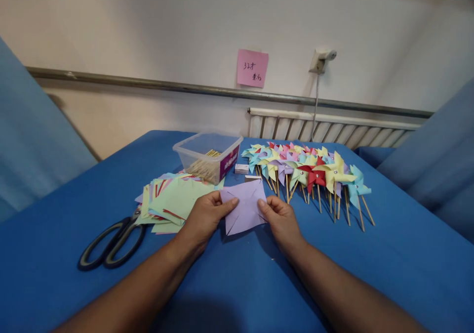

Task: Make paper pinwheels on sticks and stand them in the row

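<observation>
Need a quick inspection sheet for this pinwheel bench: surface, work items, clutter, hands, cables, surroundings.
Surface: blue cloth over the table, smooth.
Work items: lilac paper square with diagonal cuts, held above the cloth; stack of coloured paper to its left; finished pinwheels on sticks at right.
Clutter: scissors shut, at left; clear tub of sticks; small box beside it.
Hands: left hand and right hand each pinch a paper edge.
Cables: one cord down from a wall fitting.
Surroundings: pink note on the wall, radiator, blue fabric either side.
</observation>
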### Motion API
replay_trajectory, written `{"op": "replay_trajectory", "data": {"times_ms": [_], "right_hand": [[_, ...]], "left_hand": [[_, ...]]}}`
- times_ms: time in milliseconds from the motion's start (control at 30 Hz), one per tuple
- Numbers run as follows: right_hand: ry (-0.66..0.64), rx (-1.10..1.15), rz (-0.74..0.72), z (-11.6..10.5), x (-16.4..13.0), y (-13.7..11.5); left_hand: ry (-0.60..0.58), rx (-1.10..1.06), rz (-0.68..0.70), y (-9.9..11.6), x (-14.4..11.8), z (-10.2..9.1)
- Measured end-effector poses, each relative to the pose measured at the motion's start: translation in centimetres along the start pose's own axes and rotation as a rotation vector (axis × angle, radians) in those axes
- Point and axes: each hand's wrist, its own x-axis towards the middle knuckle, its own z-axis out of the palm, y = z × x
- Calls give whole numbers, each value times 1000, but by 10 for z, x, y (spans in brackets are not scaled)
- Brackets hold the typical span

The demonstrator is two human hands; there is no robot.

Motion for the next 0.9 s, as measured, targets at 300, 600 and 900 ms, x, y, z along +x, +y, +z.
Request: {"op": "replay_trajectory", "data": {"times_ms": [300,600,900], "right_hand": [[9,83,50,1,0,0],[87,119,-37,-3,3,-1],[50,115,-27,-5,3,0]], "left_hand": [[-18,-14,9,2,-1,2],[-214,-91,-64,-11,2,-1],[-268,-300,-111,-5,3,-6]]}}
